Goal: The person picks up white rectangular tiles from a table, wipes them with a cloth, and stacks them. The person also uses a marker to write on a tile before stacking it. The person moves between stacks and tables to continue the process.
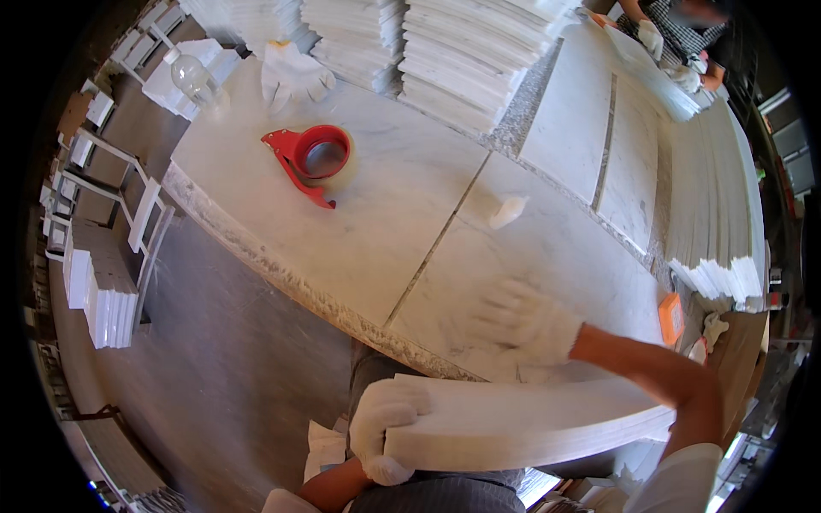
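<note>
My left hand (386, 427), in a white glove, is wrapped round the left end of a thick bundle of white marble slabs (530, 419), held close to my body at the table's near edge. Layered edges show along the bundle's right part. My right hand (523, 321), also gloved, is over the white marble tabletop (385, 248), blurred by motion, its fingers stretched out with nothing in them. Beyond it a small white crumpled piece (508, 211) lies on the surface. Farther left is a red tape dispenser (310, 158) with a roll of clear tape.
Tall stacks of white slabs (462, 60) stand at the back, and another slab row (714, 197) at the right. A white glove (291, 75) and clear bottle (193, 79) are at the far left. An orange box (670, 318) sits right. A gloved co-worker (676, 43) handles slabs at upper right.
</note>
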`<act>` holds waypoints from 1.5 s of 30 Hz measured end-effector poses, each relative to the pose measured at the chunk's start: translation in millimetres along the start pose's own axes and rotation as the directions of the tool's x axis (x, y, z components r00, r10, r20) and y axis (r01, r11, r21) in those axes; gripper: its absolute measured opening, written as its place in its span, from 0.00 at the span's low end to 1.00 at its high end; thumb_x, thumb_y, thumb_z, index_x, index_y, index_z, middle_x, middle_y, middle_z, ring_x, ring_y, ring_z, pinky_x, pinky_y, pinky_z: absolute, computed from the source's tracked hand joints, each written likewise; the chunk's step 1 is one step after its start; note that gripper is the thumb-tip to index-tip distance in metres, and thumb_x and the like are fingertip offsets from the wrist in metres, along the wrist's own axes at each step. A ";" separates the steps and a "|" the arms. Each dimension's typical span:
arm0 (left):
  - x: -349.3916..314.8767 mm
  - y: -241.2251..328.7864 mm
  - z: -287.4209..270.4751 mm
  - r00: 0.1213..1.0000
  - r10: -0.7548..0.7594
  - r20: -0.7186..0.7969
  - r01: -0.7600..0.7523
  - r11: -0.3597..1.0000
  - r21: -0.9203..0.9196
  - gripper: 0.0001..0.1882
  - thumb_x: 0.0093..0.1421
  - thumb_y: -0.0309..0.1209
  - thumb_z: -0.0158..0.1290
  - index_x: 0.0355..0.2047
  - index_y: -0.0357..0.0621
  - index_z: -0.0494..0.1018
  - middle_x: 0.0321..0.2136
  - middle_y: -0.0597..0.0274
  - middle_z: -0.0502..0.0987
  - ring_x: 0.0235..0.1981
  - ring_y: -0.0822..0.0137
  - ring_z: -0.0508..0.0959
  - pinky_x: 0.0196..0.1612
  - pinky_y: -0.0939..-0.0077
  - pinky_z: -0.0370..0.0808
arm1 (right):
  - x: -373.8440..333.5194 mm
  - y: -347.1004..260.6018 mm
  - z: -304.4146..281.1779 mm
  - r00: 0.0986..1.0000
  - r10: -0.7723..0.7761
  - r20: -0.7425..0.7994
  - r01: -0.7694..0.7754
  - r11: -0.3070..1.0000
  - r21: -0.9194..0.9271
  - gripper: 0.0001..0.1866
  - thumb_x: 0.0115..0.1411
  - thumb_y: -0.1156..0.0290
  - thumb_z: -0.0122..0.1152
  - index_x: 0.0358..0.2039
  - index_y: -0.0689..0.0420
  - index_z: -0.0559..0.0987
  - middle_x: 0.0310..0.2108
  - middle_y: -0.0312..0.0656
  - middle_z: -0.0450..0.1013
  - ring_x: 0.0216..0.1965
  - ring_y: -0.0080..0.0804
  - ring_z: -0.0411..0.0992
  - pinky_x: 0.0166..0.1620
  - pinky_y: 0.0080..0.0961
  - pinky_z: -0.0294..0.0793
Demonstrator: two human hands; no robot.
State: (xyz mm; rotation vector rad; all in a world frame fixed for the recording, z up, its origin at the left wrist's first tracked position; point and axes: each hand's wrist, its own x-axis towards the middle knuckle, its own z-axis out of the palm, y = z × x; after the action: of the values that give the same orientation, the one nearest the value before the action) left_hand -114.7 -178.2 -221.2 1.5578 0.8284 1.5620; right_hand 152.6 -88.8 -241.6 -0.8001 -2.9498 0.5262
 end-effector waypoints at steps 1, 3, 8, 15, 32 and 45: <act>-0.4 -1.6 0.2 1.000 -0.003 -0.016 0.003 1.000 -0.021 0.34 0.67 0.61 0.31 0.38 0.37 0.66 0.29 0.47 0.76 0.28 0.54 0.75 0.36 0.57 0.74 | 24.9 -2.6 12.5 0.997 -0.033 -0.067 0.039 0.996 0.085 0.31 0.56 0.51 0.58 0.57 0.54 0.71 0.61 0.44 0.63 0.62 0.42 0.60 0.67 0.44 0.53; -3.5 0.1 -0.5 0.999 -0.017 -0.029 0.016 0.999 -0.048 0.33 0.66 0.59 0.36 0.38 0.36 0.68 0.30 0.46 0.77 0.28 0.51 0.76 0.37 0.56 0.74 | 80.8 -13.2 28.6 0.971 -0.124 -0.204 0.158 0.975 0.158 0.31 0.58 0.51 0.56 0.58 0.55 0.70 0.62 0.44 0.63 0.63 0.42 0.59 0.67 0.43 0.52; 14.4 8.0 -13.4 0.990 -0.088 0.107 0.090 0.996 -0.015 0.32 0.66 0.59 0.37 0.38 0.36 0.69 0.31 0.47 0.78 0.30 0.50 0.77 0.38 0.55 0.73 | 107.8 -11.9 20.5 0.976 -0.098 -0.194 0.136 0.972 0.194 0.31 0.59 0.53 0.55 0.60 0.54 0.69 0.63 0.45 0.61 0.64 0.43 0.57 0.68 0.44 0.50; 1.5 -0.6 -6.9 0.999 -0.037 0.013 0.037 0.999 -0.001 0.33 0.66 0.58 0.35 0.38 0.36 0.69 0.30 0.47 0.79 0.30 0.50 0.78 0.37 0.55 0.73 | -57.3 19.7 -12.2 0.916 0.398 -0.052 -0.399 0.917 -0.006 0.33 0.59 0.55 0.56 0.62 0.56 0.66 0.64 0.47 0.60 0.65 0.46 0.56 0.67 0.48 0.50; 29.1 7.7 6.2 0.996 -0.026 0.091 0.027 1.000 -0.011 0.35 0.65 0.61 0.35 0.37 0.35 0.68 0.29 0.44 0.77 0.30 0.49 0.77 0.37 0.52 0.73 | -144.3 70.2 3.8 0.638 0.712 -0.291 -0.769 0.606 -0.204 0.27 0.60 0.67 0.47 0.60 0.61 0.66 0.61 0.53 0.61 0.65 0.50 0.55 0.67 0.42 0.50; 27.7 14.4 13.7 0.997 -0.046 0.061 0.041 0.995 0.089 0.38 0.65 0.63 0.33 0.41 0.34 0.68 0.30 0.45 0.77 0.31 0.49 0.77 0.39 0.52 0.73 | -58.6 65.4 5.2 0.481 0.807 -0.342 -0.815 0.556 0.164 0.37 0.58 0.57 0.60 0.65 0.53 0.59 0.62 0.49 0.58 0.63 0.49 0.56 0.65 0.38 0.56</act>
State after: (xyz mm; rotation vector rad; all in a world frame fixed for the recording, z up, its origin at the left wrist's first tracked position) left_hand -101.1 -162.3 -194.3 1.6315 0.9002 1.4559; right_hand 234.3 -66.7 -265.4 -2.0564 -2.0321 0.2805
